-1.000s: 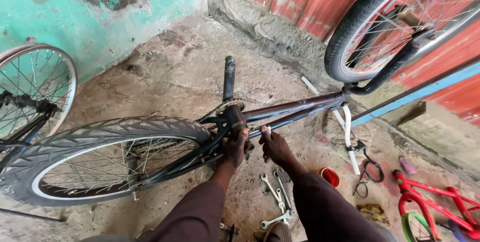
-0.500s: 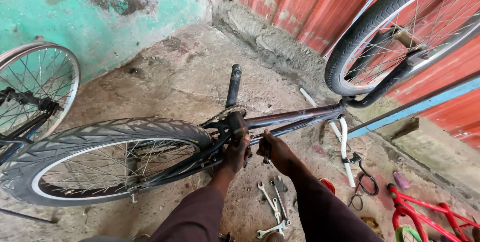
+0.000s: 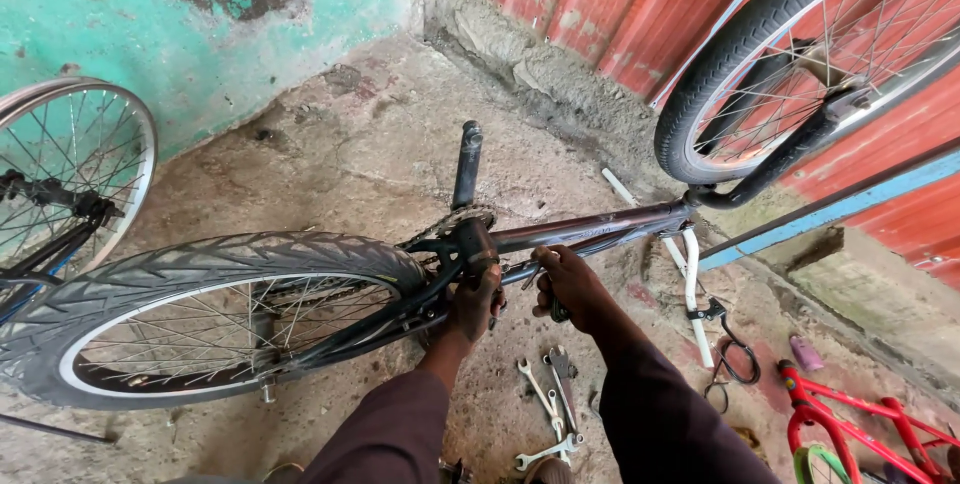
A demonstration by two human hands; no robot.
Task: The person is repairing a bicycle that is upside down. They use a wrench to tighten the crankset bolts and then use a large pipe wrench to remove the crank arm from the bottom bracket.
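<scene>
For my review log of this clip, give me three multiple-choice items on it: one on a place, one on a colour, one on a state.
1. Where do the loose metal wrenches lie?
A. on the concrete floor between the person's arms
B. on the rear tyre
C. against the teal wall

2. What colour is the small bicycle frame at lower right?
A. teal
B. red
C. white

3. How does the dark upturned bicycle stand?
A. upright on both wheels
B. hung from the wall
C. upside down, crank arm up

Key: 1 A, they lie below both hands; 2 B, its tubes are red; 3 C, the black crank arm points upward.
</scene>
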